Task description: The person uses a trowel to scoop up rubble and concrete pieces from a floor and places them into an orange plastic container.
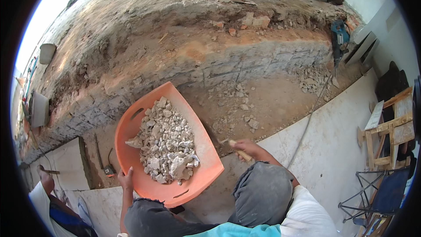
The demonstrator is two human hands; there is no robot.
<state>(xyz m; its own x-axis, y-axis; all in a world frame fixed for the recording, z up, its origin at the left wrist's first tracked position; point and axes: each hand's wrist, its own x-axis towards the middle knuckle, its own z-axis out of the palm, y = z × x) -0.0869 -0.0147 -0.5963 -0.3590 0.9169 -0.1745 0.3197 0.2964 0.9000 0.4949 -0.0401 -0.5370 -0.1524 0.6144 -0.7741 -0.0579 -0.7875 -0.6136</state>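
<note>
My left hand grips the near left rim of an orange plastic tub, its thumb up on the edge. Broken concrete rubble lies heaped inside the tub, which stands tilted before my knees. To the right, my right hand is closed on the wooden handle of a trowel. Its metal neck points left towards the tub; the blade is blurred and partly hidden beside the tub's right wall. Loose rubble lies on the dirt just beyond that hand.
A chipped concrete step runs across behind the tub. A demolition hammer leans at the right, its cable crossing the pale floor tiles. A tape measure lies left of the tub. Another person's hand is at far left.
</note>
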